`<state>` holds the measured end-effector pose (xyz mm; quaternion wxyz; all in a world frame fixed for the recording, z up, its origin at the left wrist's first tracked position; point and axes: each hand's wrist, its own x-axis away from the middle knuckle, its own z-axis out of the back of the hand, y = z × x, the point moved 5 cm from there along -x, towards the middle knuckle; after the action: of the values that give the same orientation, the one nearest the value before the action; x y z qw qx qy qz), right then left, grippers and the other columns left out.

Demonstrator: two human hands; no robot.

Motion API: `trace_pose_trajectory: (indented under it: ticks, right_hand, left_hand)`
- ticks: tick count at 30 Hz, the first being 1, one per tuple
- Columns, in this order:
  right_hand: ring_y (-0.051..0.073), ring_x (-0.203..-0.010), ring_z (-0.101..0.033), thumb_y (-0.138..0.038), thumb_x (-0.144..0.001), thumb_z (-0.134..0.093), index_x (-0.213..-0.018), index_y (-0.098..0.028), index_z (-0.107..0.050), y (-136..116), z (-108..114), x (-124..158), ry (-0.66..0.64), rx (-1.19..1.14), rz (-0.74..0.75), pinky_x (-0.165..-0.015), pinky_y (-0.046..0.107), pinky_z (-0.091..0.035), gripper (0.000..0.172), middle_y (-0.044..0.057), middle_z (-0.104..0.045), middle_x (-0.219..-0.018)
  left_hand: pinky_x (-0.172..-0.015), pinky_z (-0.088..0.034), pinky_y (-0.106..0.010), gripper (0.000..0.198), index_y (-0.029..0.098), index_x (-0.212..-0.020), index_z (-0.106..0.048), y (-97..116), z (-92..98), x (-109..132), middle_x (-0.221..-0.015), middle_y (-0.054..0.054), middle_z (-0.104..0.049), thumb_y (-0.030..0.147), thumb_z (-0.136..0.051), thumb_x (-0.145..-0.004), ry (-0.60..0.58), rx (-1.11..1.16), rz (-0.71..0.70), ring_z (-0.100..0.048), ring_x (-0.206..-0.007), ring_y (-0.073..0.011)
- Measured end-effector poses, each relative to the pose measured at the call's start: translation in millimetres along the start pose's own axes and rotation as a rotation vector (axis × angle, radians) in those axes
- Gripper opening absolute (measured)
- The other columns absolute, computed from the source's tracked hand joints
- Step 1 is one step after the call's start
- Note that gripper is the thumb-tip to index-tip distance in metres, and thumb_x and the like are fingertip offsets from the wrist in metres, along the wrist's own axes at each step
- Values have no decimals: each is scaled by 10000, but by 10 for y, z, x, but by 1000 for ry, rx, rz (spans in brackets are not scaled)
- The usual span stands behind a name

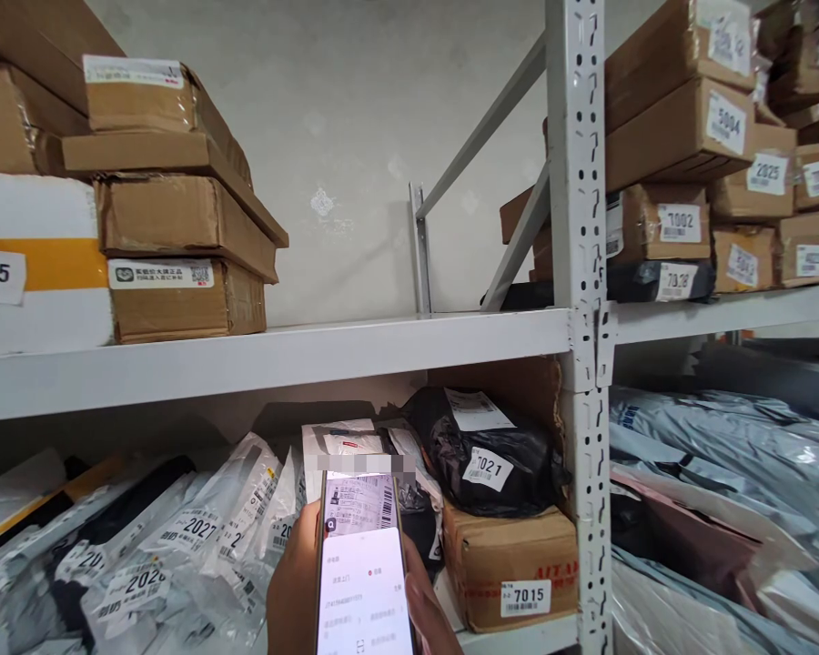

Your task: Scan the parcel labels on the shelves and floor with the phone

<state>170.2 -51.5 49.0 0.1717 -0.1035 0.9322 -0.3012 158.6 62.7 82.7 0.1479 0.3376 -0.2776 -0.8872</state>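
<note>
A smartphone is held upright at the bottom centre, its lit screen facing me. The upper part of the screen shows a camera picture of a parcel label with a barcode; below it is a white form. My left hand is closed round the phone's left side. My right hand grips its right edge, fingers partly hidden. Behind the phone are grey and white parcel bags. To its right, a black plastic parcel labelled 7021 rests on a cardboard box labelled 7015.
Clear plastic bags with number labels lean along the lower shelf at left. Cardboard boxes are stacked on the upper shelf. A perforated metal post stands at right, with labelled boxes and grey bags beyond it.
</note>
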Motion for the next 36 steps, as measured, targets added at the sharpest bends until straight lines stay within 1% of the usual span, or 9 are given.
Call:
trace_pose_trajectory:
  ticks: [3,6,10,14,18,23,26,31,36]
  right_hand:
    - [343,-1184,-596,-664,-549,-792,-997,-257,-708,12,14,2,8,-1,1,-1000,474,-469,611,78,-749,-1089]
    - [356,-1091,-642,-600,-543,-817,-1046,-247,-672,19,-37,31,-59,-1,-4,-934,490,-497,631,86,-760,-998]
    - [314,-849,-699,-447,-491,-843,-1107,-292,-604,34,-130,122,-181,-88,-28,-791,440,-523,679,21,-754,-855]
    - [245,-703,-656,-373,-510,-803,-1182,-289,-547,35,-101,233,-172,-101,-20,-643,324,-457,724,-9,-709,-766]
    - [277,-849,-668,-414,-519,-810,-1202,-281,-544,19,-31,311,-72,10,35,-703,340,-476,745,30,-725,-916]
    - [308,-1129,-629,-439,-542,-831,-1243,-294,-476,36,6,358,14,46,103,-889,369,-495,799,84,-704,-1184]
    - [304,-1140,-631,-465,-537,-833,-1243,-272,-448,27,-2,375,23,85,116,-914,359,-496,826,110,-695,-1216]
    - [278,-1083,-655,-501,-547,-815,-1229,-256,-459,-12,-41,390,23,123,118,-842,313,-508,807,99,-708,-1166]
    - [305,-958,-673,-518,-553,-776,-1243,-238,-451,35,-15,384,62,110,79,-776,367,-490,812,89,-711,-1051]
  left_hand:
    - [-616,-473,-313,301,268,-942,-604,-14,-1,6,-835,-25,-722,215,-314,-876,4,84,45,-661,-721,-210]
    - [-600,-455,-312,248,256,-882,-593,27,30,11,-763,-15,-695,225,-348,-868,21,93,40,-648,-681,-204]
    - [-587,-458,-297,214,250,-815,-601,62,10,-9,-794,-27,-685,258,-395,-874,42,25,-68,-649,-716,-201]
    - [-671,-495,-295,249,258,-1072,-609,-35,-138,-25,-953,-40,-681,275,-503,-848,54,-161,-221,-650,-887,-220]
    - [-691,-495,-274,422,238,-1276,-515,-166,-288,-18,-1200,-78,-615,272,-537,-856,47,-358,-297,-615,-1035,-214]
    - [-713,-484,-254,377,230,-1283,-502,-187,-310,-11,-1174,-55,-621,263,-495,-907,144,-390,-329,-613,-1038,-182]
    - [-734,-484,-258,377,233,-1283,-501,-172,-315,-4,-1190,-43,-617,257,-506,-907,156,-410,-361,-605,-1062,-186]
    - [-673,-471,-251,381,231,-1273,-500,-155,-271,6,-1165,-31,-628,265,-534,-895,166,-408,-331,-636,-974,-172]
    - [-682,-474,-251,353,233,-1267,-502,-116,-255,9,-1147,-35,-636,270,-489,-916,162,-396,-321,-639,-956,-166]
